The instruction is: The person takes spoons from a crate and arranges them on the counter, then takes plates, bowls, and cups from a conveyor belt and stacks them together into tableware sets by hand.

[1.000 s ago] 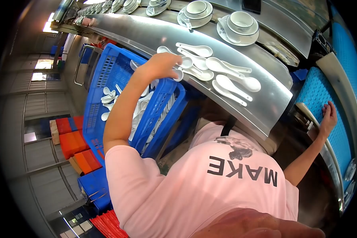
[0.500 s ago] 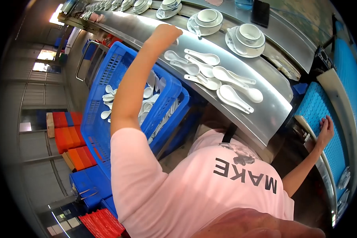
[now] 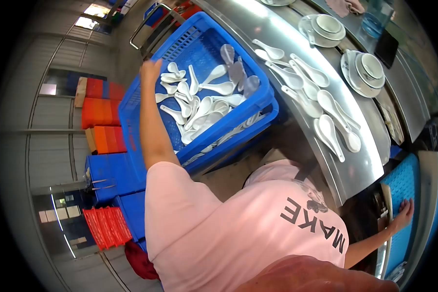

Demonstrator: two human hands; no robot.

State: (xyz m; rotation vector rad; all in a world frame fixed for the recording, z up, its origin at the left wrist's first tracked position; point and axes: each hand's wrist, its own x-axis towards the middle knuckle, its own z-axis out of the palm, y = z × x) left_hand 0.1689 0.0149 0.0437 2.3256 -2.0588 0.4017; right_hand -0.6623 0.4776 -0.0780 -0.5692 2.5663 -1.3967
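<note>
My left hand (image 3: 151, 71) is at the far left rim of a blue plastic basket (image 3: 194, 30), its fingers blurred and partly turned away, so I cannot make out whether they hold anything. Inside the basket lies a heap of white soup spoons (image 3: 199, 114). More white spoons (image 3: 326, 130) are spread on the metal counter (image 3: 297, 46) to the right of the basket, some overlapping. My right hand (image 3: 403, 217) rests at the blue conveyor belt (image 3: 399, 187) on the far right, fingers loosely stretched and apart, with nothing seen in them.
Beyond the spoons stand stacked bowls on plates (image 3: 367, 73). A black phone (image 3: 387, 48), a water container (image 3: 374, 22) and a pink cloth (image 3: 345, 6) lie farther back. Blue crates (image 3: 114, 177) and orange-red boxes (image 3: 102, 109) stand at the left. A second blue basket sits under the first.
My left hand has moved from above the metal counter to the left rim of the basket. The view has turned left, showing more of the basket's spoons. My right hand stays at the belt.
</note>
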